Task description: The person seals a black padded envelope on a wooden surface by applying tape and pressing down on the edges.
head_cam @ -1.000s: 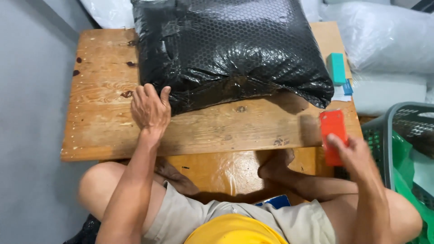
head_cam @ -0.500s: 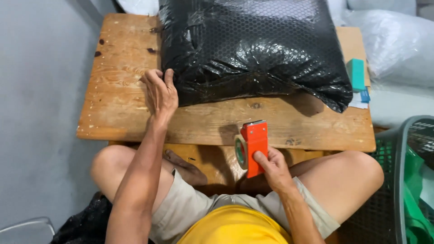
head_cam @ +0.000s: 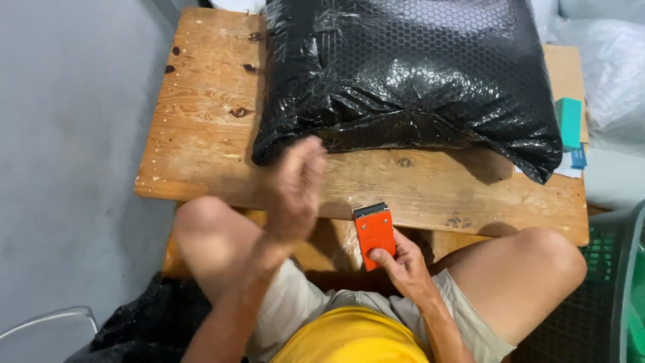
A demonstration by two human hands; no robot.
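Observation:
A big black bubble-wrap package (head_cam: 410,77) lies on a low wooden table (head_cam: 201,128), filling its middle and right side. My right hand (head_cam: 401,267) grips an orange tape dispenser (head_cam: 373,233) at the table's near edge, above my lap. My left hand (head_cam: 295,188) is lifted just off the table in front of the package's near left corner, blurred, fingers loosely together and holding nothing.
A teal box (head_cam: 569,121) and a small blue item (head_cam: 578,156) sit at the table's right edge. A green plastic basket (head_cam: 605,296) stands at the lower right. Pale plastic bags (head_cam: 611,60) lie at the far right. Grey floor (head_cam: 67,168) spreads to the left.
My right hand brought the orange dispenser from the right side in toward my lap. My left hand lifted off the table and moved right, toward the dispenser.

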